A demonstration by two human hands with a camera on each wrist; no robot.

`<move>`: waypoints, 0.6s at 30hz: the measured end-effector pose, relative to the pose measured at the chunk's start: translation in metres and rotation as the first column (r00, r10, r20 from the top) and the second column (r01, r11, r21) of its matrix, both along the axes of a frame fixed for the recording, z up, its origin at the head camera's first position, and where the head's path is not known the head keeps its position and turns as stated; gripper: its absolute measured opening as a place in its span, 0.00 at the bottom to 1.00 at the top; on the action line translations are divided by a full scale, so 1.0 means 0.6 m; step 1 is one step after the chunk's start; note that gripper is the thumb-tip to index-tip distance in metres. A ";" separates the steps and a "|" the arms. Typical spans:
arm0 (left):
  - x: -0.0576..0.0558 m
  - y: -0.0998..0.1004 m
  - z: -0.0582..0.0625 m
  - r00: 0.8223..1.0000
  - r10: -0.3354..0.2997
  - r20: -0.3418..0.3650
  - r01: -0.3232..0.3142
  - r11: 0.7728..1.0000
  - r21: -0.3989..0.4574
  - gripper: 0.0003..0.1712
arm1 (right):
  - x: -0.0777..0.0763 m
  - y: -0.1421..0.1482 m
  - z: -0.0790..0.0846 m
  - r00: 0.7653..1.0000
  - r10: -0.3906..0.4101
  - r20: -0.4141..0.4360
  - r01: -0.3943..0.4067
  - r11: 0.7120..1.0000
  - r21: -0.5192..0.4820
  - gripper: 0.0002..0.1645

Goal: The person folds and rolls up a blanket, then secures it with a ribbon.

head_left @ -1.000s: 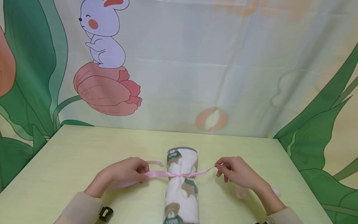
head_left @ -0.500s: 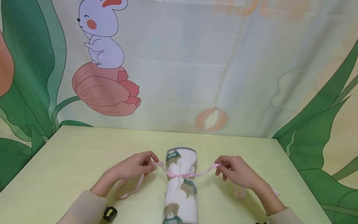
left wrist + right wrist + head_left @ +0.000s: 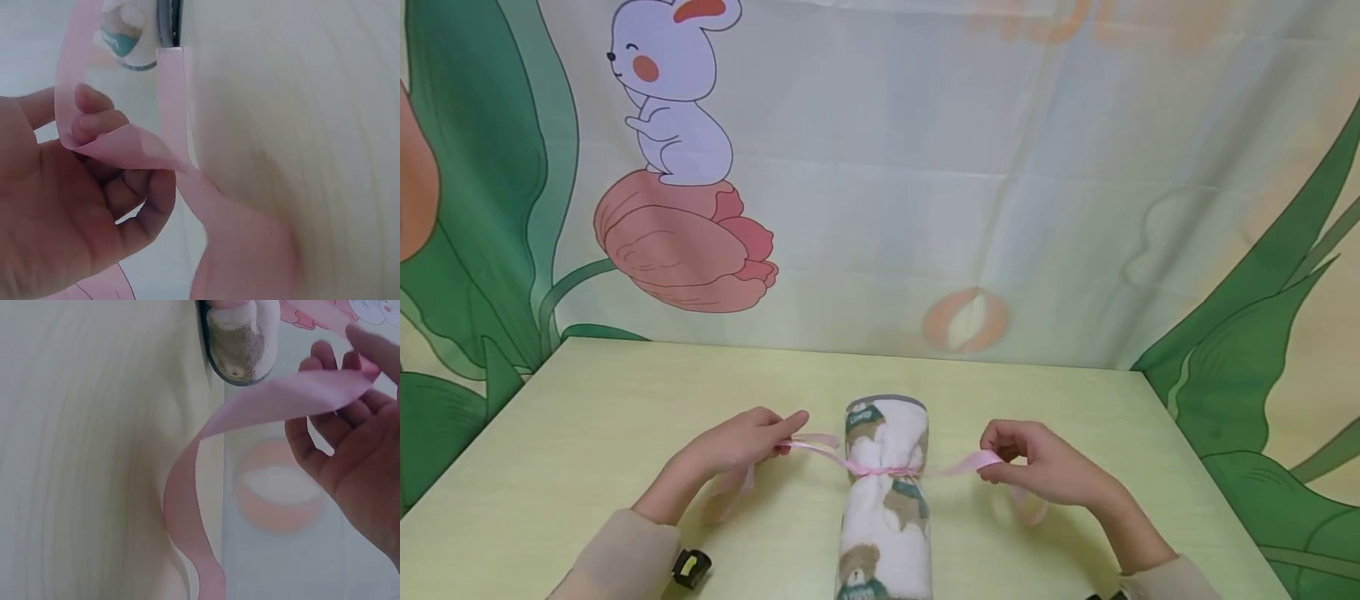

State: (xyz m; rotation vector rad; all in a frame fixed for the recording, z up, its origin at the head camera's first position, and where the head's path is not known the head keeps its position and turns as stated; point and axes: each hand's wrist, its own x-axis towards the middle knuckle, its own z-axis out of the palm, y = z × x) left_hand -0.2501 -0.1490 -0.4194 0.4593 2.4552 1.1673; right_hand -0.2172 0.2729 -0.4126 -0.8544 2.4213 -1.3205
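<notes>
A rolled white towel [image 3: 883, 517] with brown bears stands out in the middle of the head view, cinched by a pink ribbon [image 3: 880, 472] tied round its upper part. My left hand [image 3: 737, 446], to its left, has curled fingers holding one ribbon tail; in the left wrist view the ribbon [image 3: 128, 147] runs across those fingers and a length hangs down. My right hand [image 3: 1045, 458] pinches the other tail between thumb and fingers. In the right wrist view that ribbon [image 3: 269, 403] drapes from the hand toward the table.
The pale yellow-green table [image 3: 647, 392] ends against a printed backdrop [image 3: 865, 208] with a rabbit and leaves. A black strap with a yellow-green patch [image 3: 691, 568] shows near my left sleeve [image 3: 625, 550].
My left hand moved up to the ribbon's free end, then back slightly left, its thumb now extended. My right hand stays nearly in place, its grip on the ribbon slightly turned.
</notes>
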 end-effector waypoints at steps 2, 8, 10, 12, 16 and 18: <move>0.000 -0.003 0.000 1.000 -0.019 0.003 0.019 0.999 0.040 0.31 | 0.001 0.004 0.001 0.999 0.037 0.007 -0.037 0.999 0.006 0.08; -0.003 -0.007 0.003 0.997 -0.080 0.022 0.074 0.976 0.206 0.29 | 0.006 0.019 0.006 0.984 0.174 0.037 -0.171 0.983 -0.059 0.08; -0.006 -0.009 0.004 0.994 -0.106 0.037 0.093 0.960 0.266 0.29 | 0.006 0.024 0.007 0.979 0.202 0.043 -0.198 0.977 -0.077 0.07; -0.008 -0.011 0.005 0.989 -0.144 0.043 0.124 0.941 0.314 0.27 | 0.008 0.027 0.008 0.975 0.215 0.058 -0.210 0.974 -0.086 0.06; -0.011 -0.012 0.007 0.973 -0.227 0.043 0.192 0.898 0.395 0.20 | 0.010 0.033 0.010 0.970 0.222 0.099 -0.214 0.973 -0.082 0.07; -0.011 -0.012 0.007 0.965 -0.261 0.033 0.221 0.873 0.436 0.17 | 0.010 0.037 0.012 0.967 0.236 0.100 -0.228 0.970 -0.079 0.07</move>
